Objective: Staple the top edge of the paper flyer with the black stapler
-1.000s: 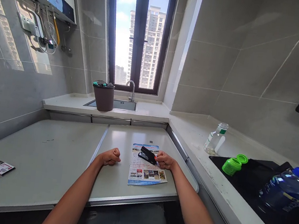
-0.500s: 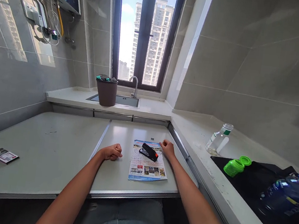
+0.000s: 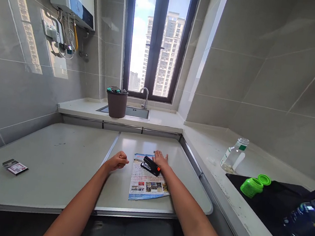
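Note:
A printed sheet, with coloured pictures and blue edges, lies on the right panel of the pale table. On its upper part rests a black stapler with a red-orange spot at one end. My right hand lies over the sheet's upper right corner, fingers extended and a little spread, just beside the stapler. By its fingertips a small grey piece partly shows. My left hand is a closed fist on the table, left of the sheet and apart from it; nothing shows in it.
A small dark-and-white packet lies on the left panel. Beyond the table, a brown bucket stands by the sink. On the right counter are a clear glass bottle, an uncapped green bottle and a large blue bottle.
My right hand has moved left, onto the sheet's upper corner and the small grey piece, and its fingers have straightened. The sheet and stapler sit slightly further left. My left fist stays put.

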Demonstrator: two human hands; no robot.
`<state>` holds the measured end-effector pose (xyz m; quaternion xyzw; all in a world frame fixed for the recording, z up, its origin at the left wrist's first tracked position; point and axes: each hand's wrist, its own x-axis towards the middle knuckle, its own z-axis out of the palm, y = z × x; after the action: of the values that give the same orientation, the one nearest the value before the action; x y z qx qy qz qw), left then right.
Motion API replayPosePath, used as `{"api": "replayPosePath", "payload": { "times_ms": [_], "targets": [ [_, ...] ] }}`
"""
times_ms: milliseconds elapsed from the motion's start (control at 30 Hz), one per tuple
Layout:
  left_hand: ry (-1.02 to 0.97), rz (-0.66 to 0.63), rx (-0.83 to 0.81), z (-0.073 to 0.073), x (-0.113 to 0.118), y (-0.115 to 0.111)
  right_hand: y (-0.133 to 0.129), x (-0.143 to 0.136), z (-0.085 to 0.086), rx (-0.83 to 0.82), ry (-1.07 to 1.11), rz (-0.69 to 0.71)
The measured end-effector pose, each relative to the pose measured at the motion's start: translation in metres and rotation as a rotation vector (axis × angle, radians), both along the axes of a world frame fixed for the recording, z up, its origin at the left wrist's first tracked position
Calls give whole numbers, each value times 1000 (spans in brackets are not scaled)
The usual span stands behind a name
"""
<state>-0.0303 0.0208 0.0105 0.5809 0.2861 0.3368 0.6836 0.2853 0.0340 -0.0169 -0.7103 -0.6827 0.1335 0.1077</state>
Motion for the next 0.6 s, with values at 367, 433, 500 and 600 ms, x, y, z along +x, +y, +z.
{"api": "replayPosePath", "payload": {
  "times_ms": [367,433,500,600],
  "targets": [
    [-47,676,106,-4,-71,-10,8,-152,-5,76,117,122],
    [-39,786,116,-10,-71,-6,4,-169,-3,95,149,173],
    [-34,855,117,-14,-70,-2,2,-175,1,127,180,185],
    [-32,872,101,-16,-70,1,3,-155,11,204,228,134]
  ]
}}
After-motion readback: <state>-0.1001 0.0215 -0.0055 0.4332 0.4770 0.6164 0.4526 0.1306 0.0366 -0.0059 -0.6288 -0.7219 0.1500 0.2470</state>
